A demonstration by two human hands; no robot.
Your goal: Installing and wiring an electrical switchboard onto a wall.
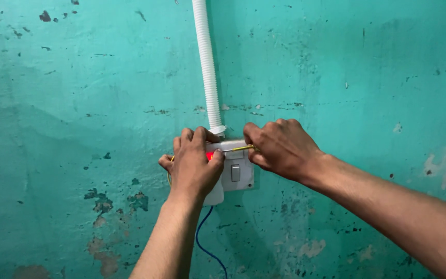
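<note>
Switch box (236, 173) between both hands' fingers (202, 137), yellow wire (241, 148) pinched

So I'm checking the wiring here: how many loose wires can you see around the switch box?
2: a yellow wire runs across the top of the switch box, and a blue wire hangs below it. The hands may hide more.

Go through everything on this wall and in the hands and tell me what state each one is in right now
Switch box: mounted on wall, part covered by left hand.
Rocker switch: uncovered; on or off unclear.
Corrugated conduit: upright, entering box top.
Blue wire: hanging loose below box.
Yellow tool: horizontal, gripped.
Left hand: pressed on box.
Right hand: closed on tool.
</note>
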